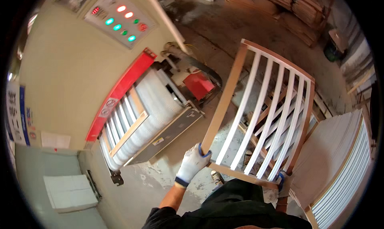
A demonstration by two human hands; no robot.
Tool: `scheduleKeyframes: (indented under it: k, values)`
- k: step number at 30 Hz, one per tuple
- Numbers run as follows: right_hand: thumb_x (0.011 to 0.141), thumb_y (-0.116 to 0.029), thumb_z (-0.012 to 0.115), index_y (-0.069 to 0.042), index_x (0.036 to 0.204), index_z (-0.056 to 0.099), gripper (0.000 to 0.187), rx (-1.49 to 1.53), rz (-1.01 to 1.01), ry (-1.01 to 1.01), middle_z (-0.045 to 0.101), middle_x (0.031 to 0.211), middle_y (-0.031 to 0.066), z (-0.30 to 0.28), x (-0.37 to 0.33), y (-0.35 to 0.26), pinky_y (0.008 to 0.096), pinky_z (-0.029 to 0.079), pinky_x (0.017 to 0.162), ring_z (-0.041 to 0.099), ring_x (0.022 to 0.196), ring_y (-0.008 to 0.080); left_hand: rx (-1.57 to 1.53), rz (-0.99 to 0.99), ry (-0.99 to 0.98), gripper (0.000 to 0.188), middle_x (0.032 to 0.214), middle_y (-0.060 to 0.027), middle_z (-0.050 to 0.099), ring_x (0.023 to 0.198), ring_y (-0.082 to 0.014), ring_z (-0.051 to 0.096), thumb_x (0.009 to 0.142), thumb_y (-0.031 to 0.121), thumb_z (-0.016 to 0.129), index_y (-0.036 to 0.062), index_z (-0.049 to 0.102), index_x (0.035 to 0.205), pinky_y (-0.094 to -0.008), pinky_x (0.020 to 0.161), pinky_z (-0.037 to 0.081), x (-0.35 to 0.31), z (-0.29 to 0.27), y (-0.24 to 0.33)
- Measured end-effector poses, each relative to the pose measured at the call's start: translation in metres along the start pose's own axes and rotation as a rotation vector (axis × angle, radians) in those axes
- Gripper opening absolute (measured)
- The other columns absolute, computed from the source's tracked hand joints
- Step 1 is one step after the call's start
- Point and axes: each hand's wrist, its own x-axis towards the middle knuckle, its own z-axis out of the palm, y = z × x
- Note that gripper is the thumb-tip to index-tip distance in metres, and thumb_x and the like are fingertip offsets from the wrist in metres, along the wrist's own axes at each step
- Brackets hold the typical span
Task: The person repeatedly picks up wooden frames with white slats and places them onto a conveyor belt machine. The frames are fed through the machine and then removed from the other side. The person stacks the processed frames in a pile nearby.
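Observation:
A slatted frame [225,101], with tan edges and several white slats, hangs tilted in front of me. My left hand [193,165], in a white glove with a dark cuff, is closed round its lower left corner. My right hand [285,182], partly hidden behind the frame and showing blue glove edging, is at the lower right corner, apparently gripping it. To the left, a second slatted frame [129,134] lies on the machine's pale ribbed feed bed [158,97], partly under a red guard bar [120,91]. Behind the held frame, more white slatted pieces [286,125] show through the gaps.
The cream machine [68,73] carries a panel of lit buttons [120,19]. A hose [196,65] and red box [199,85] stand beyond its bed. At right rises a tall stack of pale panels [328,149]. Stacked boards [288,9] and a dark bucket [333,51] are farther back.

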Motion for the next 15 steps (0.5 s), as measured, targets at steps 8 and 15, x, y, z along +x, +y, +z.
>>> scheduleKeyframes:
  k: [8,15]
  values:
    - [0.077,-0.011,0.075,0.0,0.094,0.064,0.022,-0.527,-0.222,-0.236,0.061,0.076,0.0026,0.124,-0.12,-0.157,0.0303,0.049,0.059,0.059,0.066,0.0123,-0.395,-0.329,0.405,0.03,0.08,-0.0157,0.072,0.07,-0.0259,0.072,0.087,0.025,0.076,0.0003,0.066,0.102,-0.037,0.065,0.055,-0.215,-0.008,-0.113]
    - [0.07,-0.008,0.076,0.006,0.095,0.066,0.03,-0.629,-0.396,-0.588,0.064,0.071,0.0062,0.219,-0.141,-0.108,0.0318,0.052,0.061,0.062,0.066,0.0121,-0.528,-0.55,0.605,0.035,0.087,-0.0217,0.073,0.081,-0.0339,0.073,0.083,0.026,0.077,-0.0032,0.067,0.1,-0.0434,0.073,0.056,-0.327,-0.01,-0.198]
